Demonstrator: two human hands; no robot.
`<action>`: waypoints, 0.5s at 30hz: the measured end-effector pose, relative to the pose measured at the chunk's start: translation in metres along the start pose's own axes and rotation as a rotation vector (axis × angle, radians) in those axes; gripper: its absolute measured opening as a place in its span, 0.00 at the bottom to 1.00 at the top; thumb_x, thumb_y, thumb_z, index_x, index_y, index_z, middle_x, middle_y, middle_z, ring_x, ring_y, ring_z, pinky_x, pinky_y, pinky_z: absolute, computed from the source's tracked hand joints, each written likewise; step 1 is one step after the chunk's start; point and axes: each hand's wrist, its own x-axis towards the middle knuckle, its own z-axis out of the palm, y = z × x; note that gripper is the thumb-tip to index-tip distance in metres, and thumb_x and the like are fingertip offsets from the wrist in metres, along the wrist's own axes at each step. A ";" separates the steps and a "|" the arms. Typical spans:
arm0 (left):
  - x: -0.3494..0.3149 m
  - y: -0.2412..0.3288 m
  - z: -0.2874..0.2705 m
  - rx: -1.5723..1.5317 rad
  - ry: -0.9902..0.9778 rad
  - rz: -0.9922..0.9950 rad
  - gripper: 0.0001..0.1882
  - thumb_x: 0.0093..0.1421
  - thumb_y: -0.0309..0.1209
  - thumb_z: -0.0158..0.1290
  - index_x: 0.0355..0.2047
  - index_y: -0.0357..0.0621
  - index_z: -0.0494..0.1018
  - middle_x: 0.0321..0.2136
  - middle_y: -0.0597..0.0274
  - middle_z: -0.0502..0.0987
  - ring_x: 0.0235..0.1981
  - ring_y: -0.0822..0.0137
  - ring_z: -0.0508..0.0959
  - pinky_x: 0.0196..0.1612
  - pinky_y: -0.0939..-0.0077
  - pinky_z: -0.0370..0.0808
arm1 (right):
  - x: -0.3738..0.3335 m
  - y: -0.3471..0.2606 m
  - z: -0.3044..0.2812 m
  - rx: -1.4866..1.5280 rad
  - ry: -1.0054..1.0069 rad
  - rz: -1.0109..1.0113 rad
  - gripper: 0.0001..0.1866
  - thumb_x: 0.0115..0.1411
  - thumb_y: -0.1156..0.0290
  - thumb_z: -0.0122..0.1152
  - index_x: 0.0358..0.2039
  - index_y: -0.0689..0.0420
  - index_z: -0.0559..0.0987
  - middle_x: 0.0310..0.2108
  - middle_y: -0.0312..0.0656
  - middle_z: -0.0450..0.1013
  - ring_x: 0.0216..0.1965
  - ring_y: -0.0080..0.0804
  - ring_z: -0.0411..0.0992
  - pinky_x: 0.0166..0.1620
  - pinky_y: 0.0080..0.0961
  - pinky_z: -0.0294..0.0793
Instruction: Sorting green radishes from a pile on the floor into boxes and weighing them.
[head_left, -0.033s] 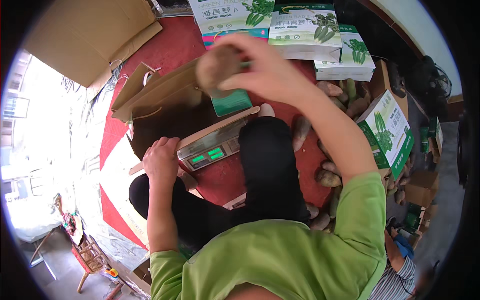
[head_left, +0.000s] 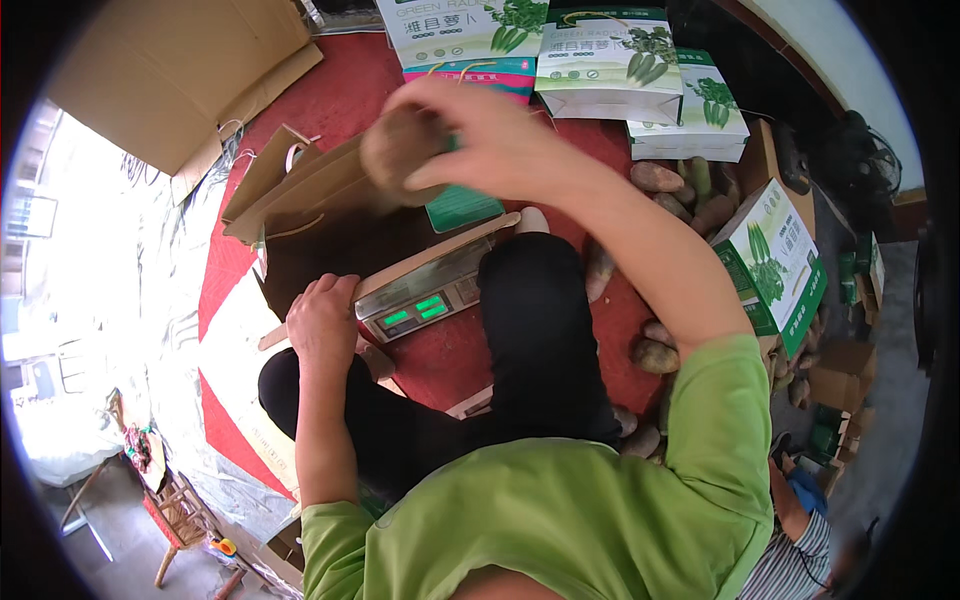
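Observation:
An open brown cardboard box point(head_left: 345, 240) stands in front of me, its inside dark. My left hand point(head_left: 322, 312) is closed over the near left edge of the box, fingers curled on its rim. Above the box's far right part, my right hand point(head_left: 460, 135) grips a soil-covered radish point(head_left: 400, 150), blurred by motion. Against the near side of the box is a digital scale point(head_left: 415, 305) with a lit green display. Whether the box rests on its pan is hidden. A green piece point(head_left: 465, 207) shows at the box's right end.
White-and-green gift boxes point(head_left: 610, 70) stand at the back, another point(head_left: 775, 265) at the right. Several soil-covered radishes point(head_left: 655, 355) lie on the red cloth point(head_left: 430, 370) by my right leg. A large cardboard sheet point(head_left: 180, 80) is at far left, a person's striped sleeve point(head_left: 790, 565) lower right.
My right hand has moved left and slightly down with the radish, further over the box. The left hand, box and scale have stayed in place.

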 end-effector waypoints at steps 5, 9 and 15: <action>0.004 0.006 0.003 0.018 -0.021 0.020 0.12 0.50 0.25 0.49 0.34 0.52 0.78 0.27 0.63 0.74 0.35 0.60 0.77 0.39 0.66 0.73 | 0.038 0.037 0.105 -0.383 -0.529 0.008 0.26 0.37 0.67 0.71 0.40 0.54 0.76 0.37 0.47 0.76 0.41 0.48 0.74 0.43 0.40 0.74; -0.006 -0.007 0.009 0.011 -0.059 -0.061 0.13 0.51 0.25 0.49 0.36 0.52 0.78 0.29 0.62 0.75 0.36 0.58 0.77 0.38 0.64 0.73 | 0.028 0.042 0.167 -0.663 -0.907 0.017 0.19 0.54 0.53 0.60 0.40 0.51 0.82 0.40 0.43 0.78 0.45 0.41 0.75 0.47 0.44 0.73; 0.002 0.008 0.000 -0.027 -0.055 -0.066 0.12 0.52 0.26 0.50 0.35 0.50 0.78 0.29 0.59 0.76 0.35 0.54 0.77 0.37 0.62 0.73 | 0.039 0.054 0.179 -0.777 -1.028 0.268 0.23 0.46 0.66 0.68 0.46 0.51 0.80 0.47 0.39 0.76 0.50 0.37 0.72 0.50 0.49 0.70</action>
